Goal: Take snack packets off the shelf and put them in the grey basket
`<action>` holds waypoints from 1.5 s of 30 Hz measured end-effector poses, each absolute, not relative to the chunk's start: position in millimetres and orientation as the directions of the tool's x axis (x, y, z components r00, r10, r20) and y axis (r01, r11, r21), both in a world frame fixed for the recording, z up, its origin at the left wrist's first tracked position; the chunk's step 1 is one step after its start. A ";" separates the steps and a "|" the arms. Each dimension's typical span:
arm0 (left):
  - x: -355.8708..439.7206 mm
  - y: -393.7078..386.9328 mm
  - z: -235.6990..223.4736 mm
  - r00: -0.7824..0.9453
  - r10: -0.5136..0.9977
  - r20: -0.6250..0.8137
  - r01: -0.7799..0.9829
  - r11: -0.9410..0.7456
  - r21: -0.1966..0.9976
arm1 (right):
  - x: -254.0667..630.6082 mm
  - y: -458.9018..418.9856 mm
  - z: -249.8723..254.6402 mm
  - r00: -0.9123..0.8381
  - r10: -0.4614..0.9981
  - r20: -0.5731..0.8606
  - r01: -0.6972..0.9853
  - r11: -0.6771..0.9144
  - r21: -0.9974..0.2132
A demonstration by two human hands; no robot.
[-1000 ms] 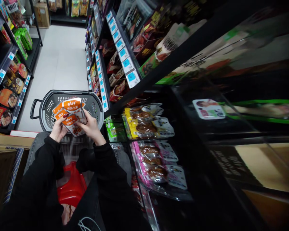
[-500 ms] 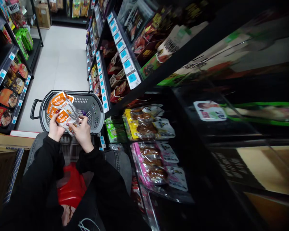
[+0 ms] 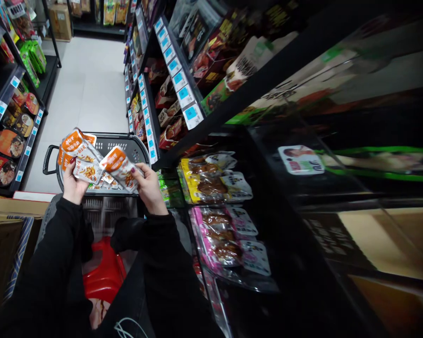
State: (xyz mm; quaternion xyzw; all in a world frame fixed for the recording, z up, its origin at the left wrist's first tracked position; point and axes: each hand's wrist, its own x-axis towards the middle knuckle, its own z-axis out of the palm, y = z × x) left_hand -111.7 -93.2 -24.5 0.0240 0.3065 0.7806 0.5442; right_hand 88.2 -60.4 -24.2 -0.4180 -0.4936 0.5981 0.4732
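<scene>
My left hand [image 3: 71, 184] grips a small stack of orange-and-white snack packets [image 3: 78, 154] over the grey shopping basket [image 3: 139, 151]. My right hand [image 3: 148, 180] pinches one more orange-and-white packet [image 3: 121, 167], pulled a little away to the right of the stack. Both hands hover above the basket's near rim, with black sleeves running down toward me. More packets lie inside the basket under my hands.
A black shelf unit at right holds yellow packets [image 3: 211, 180], pink packets [image 3: 229, 237] and green packets [image 3: 171, 191], with blue price tags [image 3: 185, 95] above. A red stool [image 3: 104, 277] sits below me. Cardboard boxes [image 3: 7, 220] are at left; a white tiled aisle [image 3: 88, 89] runs ahead.
My right hand has drawn a single packet out of the stack and moved it rightward. My left hand has shifted slightly left with the remaining packets.
</scene>
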 end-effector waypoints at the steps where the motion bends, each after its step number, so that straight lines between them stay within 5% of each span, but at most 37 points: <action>1: -111.0 -93.2 -24.9 -0.400 0.867 -0.295 -0.833 -0.211 0.512 | 86.6 -60.7 -24.7 -0.149 0.988 -0.047 -0.212 -0.079 -0.974; 8: -106.6 -93.4 -23.8 -0.381 0.876 -0.296 -0.825 -0.178 0.536 | 79.3 -61.6 -23.1 0.027 0.999 -0.032 -0.314 -0.022 -0.949; 11: -106.3 -93.8 -23.4 -0.376 0.879 -0.293 -0.825 -0.173 0.539 | 83.4 -61.7 -16.5 -0.123 0.987 -0.099 -0.469 -0.146 -0.871; 15: -106.1 -94.0 -23.6 -0.369 0.885 -0.285 -0.827 -0.172 0.534 | 89.6 -65.4 -3.2 -0.404 0.904 -0.139 -0.693 -0.401 -0.599; 20: -105.9 -93.8 -23.6 -0.366 0.877 -0.311 -0.826 -0.152 0.543 | 92.0 -71.4 7.4 -0.486 0.867 -0.108 -0.768 -0.483 -0.420; 45: -103.4 -94.2 -21.3 -0.339 0.900 -0.273 -0.828 -0.147 0.542 | 84.2 -76.2 10.6 -0.591 0.774 -0.230 -0.687 -0.631 -0.361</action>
